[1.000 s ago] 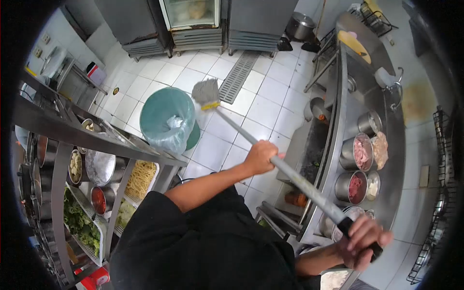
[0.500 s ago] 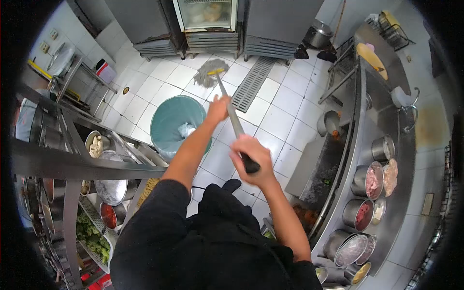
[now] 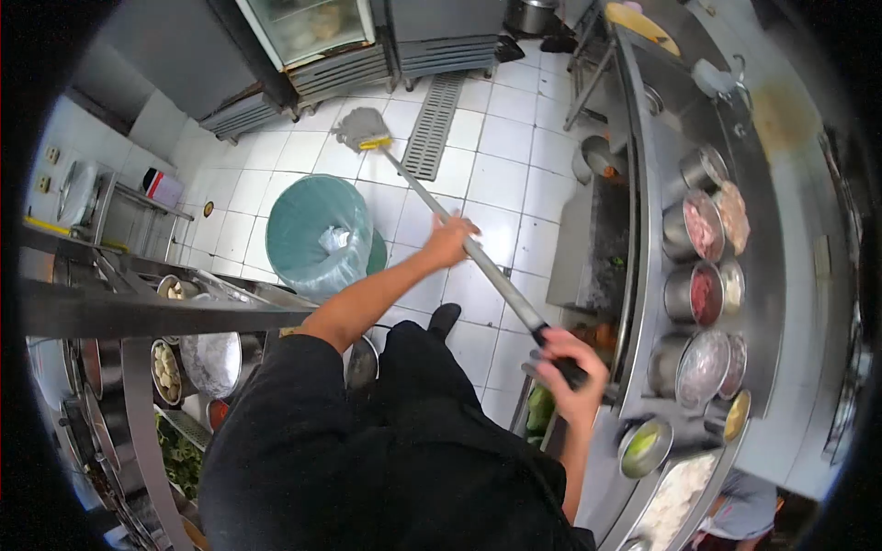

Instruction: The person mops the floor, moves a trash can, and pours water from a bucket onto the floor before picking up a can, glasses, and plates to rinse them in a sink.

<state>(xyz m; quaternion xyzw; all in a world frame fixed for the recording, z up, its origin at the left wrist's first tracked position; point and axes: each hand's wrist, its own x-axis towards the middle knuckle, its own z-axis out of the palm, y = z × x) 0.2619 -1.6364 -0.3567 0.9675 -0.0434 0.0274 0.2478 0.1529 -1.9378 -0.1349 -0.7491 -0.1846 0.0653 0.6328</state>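
A long-handled mop (image 3: pixel 501 283) slants across the middle of the view, its grey string head and yellow clamp lying on the white tiled floor (image 3: pixel 505 138). My left hand (image 3: pixel 450 241) is closed around the metal pole about midway. My right hand (image 3: pixel 574 372) grips the black end of the handle, near the steel counter on the right. The mop head is beside a long metal floor drain grate (image 3: pixel 435 124). A green bin (image 3: pixel 317 230) with a clear liner and some waste inside stands left of the pole.
On the right, a steel counter (image 3: pixel 634 358) carries several metal pots of meat and other food. A metal shelf frame (image 3: pixel 165 314) with pots and greens is close on my left. Fridges (image 3: pixel 441 37) line the far wall. Part of another person (image 3: pixel 744 505) shows at bottom right.
The mop handle's end has swung right and toward me with my right hand. My left hand has shifted right too. The view has turned, and the mop head appears further left.
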